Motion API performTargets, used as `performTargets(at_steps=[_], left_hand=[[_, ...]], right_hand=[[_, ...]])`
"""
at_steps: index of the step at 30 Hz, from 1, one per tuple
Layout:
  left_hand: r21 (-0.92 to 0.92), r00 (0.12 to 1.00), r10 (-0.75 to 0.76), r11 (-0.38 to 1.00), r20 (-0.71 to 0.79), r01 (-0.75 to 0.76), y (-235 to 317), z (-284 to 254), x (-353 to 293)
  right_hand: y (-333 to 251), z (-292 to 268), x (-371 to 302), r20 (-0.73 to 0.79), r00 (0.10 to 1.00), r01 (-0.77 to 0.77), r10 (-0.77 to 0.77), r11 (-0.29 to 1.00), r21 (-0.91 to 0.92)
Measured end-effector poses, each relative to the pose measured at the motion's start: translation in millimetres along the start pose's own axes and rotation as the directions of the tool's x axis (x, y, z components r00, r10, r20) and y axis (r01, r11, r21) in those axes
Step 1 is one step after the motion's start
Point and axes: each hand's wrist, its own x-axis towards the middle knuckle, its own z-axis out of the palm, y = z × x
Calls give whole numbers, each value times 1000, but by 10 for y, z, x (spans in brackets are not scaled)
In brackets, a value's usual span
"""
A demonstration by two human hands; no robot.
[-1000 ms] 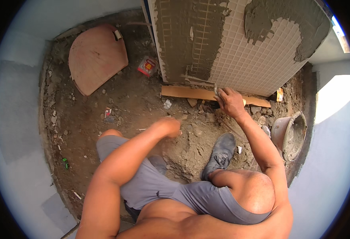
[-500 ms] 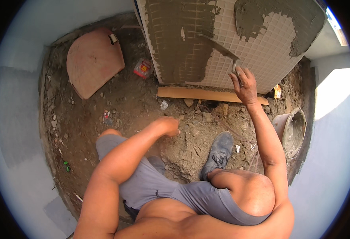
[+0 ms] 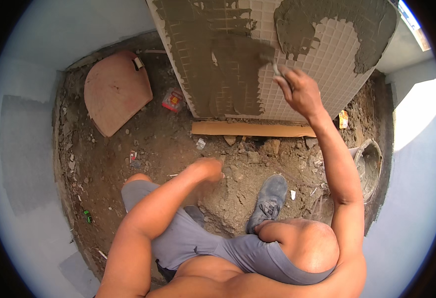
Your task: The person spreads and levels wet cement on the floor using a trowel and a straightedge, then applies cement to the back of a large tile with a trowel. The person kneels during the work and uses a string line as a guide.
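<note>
Curled around the handle of a trowel (image 3: 275, 66), my right hand (image 3: 302, 94) reaches out over a large tile panel (image 3: 322, 62) with a raised grid on its surface. The trowel's blade is blurred and lies against grey wet mortar (image 3: 193, 59), which coats the panel's left side. Another mortar patch (image 3: 371, 30) covers its upper right, and bare white grid shows between. My left hand (image 3: 209, 170) is closed in a loose fist above the sandy ground, beside my left knee. Nothing shows in it.
An orange-brown wooden strip (image 3: 252, 129) lies along the panel's lower edge. To the right stands a mortar-smeared bucket (image 3: 368, 166). A pinkish board (image 3: 116, 92) and a red packet (image 3: 172, 100) lie at the left on rubble-strewn dirt. Pale blue walls (image 3: 24, 149) rise on both sides.
My right hand has moved left with the trowel, sweeping its blade over the mortar, which now spreads smoother near the middle. The view has tilted slightly; my left hand stays by my knee.
</note>
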Motion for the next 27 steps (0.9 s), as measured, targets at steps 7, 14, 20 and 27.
performTargets(at_steps=[7,14,20,27], left_hand=[[51,992,-23,999,127,16,535,-142,-246],[-334,991,-18,940,133,62,698,223,-1327],[-74,973,-124,987,196,141,893,296,-3105],[36,933,-20,999,360,7,752,334,-4211]], right_hand=[[242,-725,277,-126,890,-370,438,856,360],[-351,-1362,-1787,-35,520,-820,854,510,261],[-675,-3196,-2420,6,238,-783,971,196,-590],[-2967,-4030,-3238,281,-138,-990,950,-141,-10]])
